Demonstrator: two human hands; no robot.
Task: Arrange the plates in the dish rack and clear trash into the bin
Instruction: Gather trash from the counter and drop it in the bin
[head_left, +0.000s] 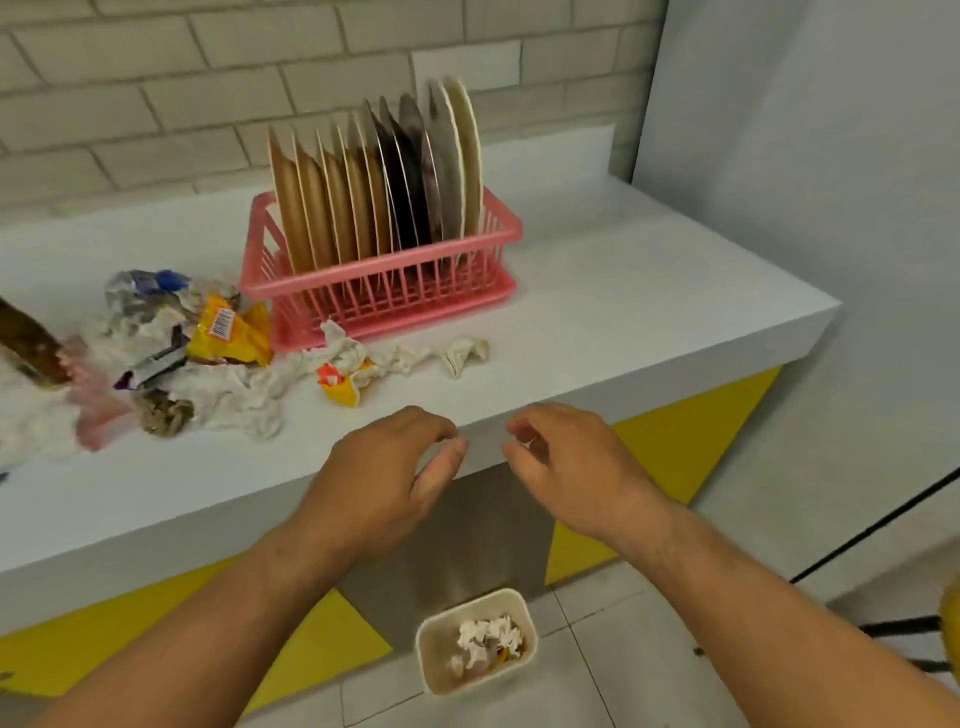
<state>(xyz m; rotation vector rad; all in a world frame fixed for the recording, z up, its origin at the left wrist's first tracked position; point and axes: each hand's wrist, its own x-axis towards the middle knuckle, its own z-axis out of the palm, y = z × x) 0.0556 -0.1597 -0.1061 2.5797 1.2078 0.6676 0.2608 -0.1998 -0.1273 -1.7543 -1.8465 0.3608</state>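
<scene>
A pink dish rack (382, 291) stands on the white counter (623, 312) with several plates (374, 182) upright in its slots, tan ones on the left, dark and white ones on the right. Trash lies in front of and left of the rack: a yellow wrapper (231, 332), crumpled tissues (462, 353), a small yellow-orange wrapper (340, 382). A cream bin (475, 642) sits on the floor below, with tissue scraps inside. My left hand (384, 473) and my right hand (571, 467) hover at the counter's front edge above the bin, fingers loosely curled, holding nothing.
More litter covers the counter's left: a crumpled foil bag (140, 291), a purple wrapper (150, 364), a pink plastic bag (96, 410), a brown clump (163, 413) and a brown bottle-like object (28, 343). A tiled wall runs behind; a grey wall stands right.
</scene>
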